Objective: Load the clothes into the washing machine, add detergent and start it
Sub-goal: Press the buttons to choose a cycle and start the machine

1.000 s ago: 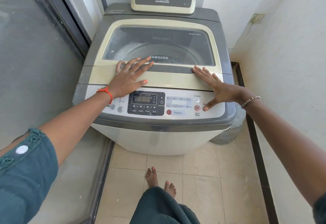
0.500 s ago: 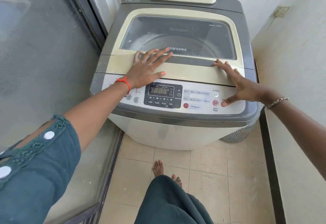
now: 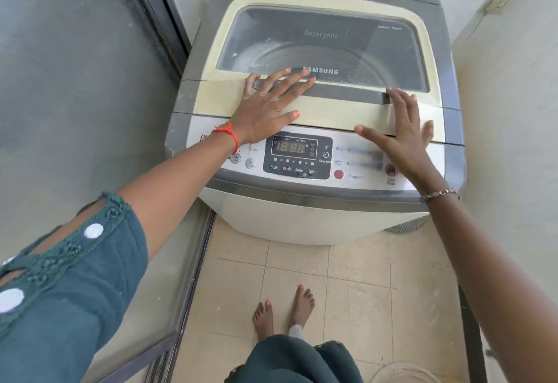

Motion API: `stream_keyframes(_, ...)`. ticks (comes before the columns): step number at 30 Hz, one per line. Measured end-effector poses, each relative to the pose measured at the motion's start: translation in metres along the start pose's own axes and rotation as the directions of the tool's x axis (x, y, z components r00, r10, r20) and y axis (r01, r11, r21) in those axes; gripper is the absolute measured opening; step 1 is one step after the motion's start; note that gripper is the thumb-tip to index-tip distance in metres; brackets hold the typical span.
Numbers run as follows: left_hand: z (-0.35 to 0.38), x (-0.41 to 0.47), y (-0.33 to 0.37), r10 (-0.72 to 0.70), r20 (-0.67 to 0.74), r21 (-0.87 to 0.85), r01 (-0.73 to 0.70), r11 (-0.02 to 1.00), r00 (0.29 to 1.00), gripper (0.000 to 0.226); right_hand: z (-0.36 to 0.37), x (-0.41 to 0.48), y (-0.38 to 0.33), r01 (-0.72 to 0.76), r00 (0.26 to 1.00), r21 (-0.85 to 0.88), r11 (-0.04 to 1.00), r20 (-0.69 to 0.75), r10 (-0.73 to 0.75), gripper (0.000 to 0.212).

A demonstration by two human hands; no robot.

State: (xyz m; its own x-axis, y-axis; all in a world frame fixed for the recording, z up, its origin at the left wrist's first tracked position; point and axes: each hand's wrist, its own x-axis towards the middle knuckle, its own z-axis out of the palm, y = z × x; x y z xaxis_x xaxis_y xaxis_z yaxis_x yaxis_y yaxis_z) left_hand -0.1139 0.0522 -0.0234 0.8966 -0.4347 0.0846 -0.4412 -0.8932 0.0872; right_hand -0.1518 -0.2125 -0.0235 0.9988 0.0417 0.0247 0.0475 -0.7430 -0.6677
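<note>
Washing machine (image 3: 317, 219) in corner, lid (image 3: 326, 108) closed. Left hand (image 3: 265, 108) flat, fingers spread, on lid front. Right hand (image 3: 404, 138) splayed, gripping nothing, over lid edge and control panel (image 3: 297, 156).

Single head view, looking steeply down, close over washing machine (image 3: 314, 210); floor (image 3: 347, 280) below, control panel beneath the fingers.

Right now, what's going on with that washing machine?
A person stands barefoot at a top-loading washing machine whose lid is shut. The left hand lies flat on the lid's front edge, fingers spread. The right hand is open over the lid's right front corner and the control panel, whose display is lit. Neither hand holds anything, and no clothes are visible.
</note>
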Motion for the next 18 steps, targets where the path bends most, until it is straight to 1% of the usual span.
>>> stream_keyframes(2,0.001,-0.001,-0.001,0.004,-0.012,0.018,-0.004,1.000,1.000,0.065,0.019,-0.003,-0.024,-0.031,0.997,0.023,0.999,-0.065,0.033,0.094)
stream_keyframes(3,0.002,-0.001,-0.001,0.010,-0.019,0.025,-0.009,1.000,1.000,0.063,0.028,-0.005,-0.035,-0.022,0.997,0.008,1.000,-0.073,0.022,0.098)
stream_keyframes(7,0.005,-0.001,-0.003,0.025,-0.035,0.024,-0.024,0.999,0.999,0.062,0.062,-0.017,-0.065,0.095,0.995,-0.063,0.994,0.021,-0.093,0.116)
stream_keyframes(12,0.005,-0.002,-0.003,0.035,-0.058,0.022,-0.034,0.999,0.998,0.062,0.071,-0.020,-0.073,0.095,0.994,-0.110,0.989,0.065,-0.088,0.130)
stream_keyframes(15,0.007,-0.002,-0.005,0.036,-0.066,0.018,-0.035,0.999,0.997,0.060,0.072,-0.021,-0.074,0.097,0.994,-0.167,0.981,0.071,-0.087,0.135)
stream_keyframes(18,0.008,-0.002,-0.004,0.042,-0.078,0.022,-0.041,0.999,0.996,0.059,0.071,-0.022,-0.075,0.100,0.993,-0.168,0.981,0.087,-0.086,0.136)
